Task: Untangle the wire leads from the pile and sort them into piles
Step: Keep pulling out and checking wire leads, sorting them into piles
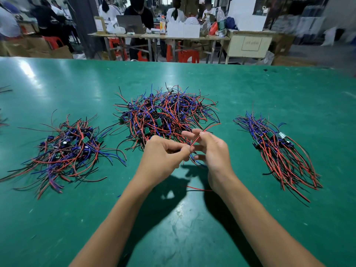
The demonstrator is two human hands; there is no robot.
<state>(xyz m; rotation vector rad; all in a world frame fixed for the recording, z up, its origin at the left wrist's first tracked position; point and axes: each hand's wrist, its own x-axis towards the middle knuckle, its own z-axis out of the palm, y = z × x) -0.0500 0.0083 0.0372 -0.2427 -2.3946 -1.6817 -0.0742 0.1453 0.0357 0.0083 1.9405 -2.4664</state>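
Item: large tangled central pile of red, blue and black wire leads with small green circuit boards (165,114), lying mid-table on the green work mat (192,218), just beyond both hands. Left hand (163,153): fingers curled, pinching a small bunch of leads near its fingertips; what lies inside the grip is partly hidden. Right hand (209,149): thumb and forefinger pinch a single thin red wire lead (207,130), which rises up and to the right, its free end above the pile's near edge. Loose left-hand pile of mixed leads and boards (65,149): well apart, splayed. Combed right-hand pile of leads laid parallel (277,151): well apart, boards at the far end. Handling note, as judgement: the step is freeing one unit from the tangle. Draw the red lead slowly along its own length while the left hand anchors the rest; pull by the board rather than the wire if it snags, lest neighbouring leads drag out too.
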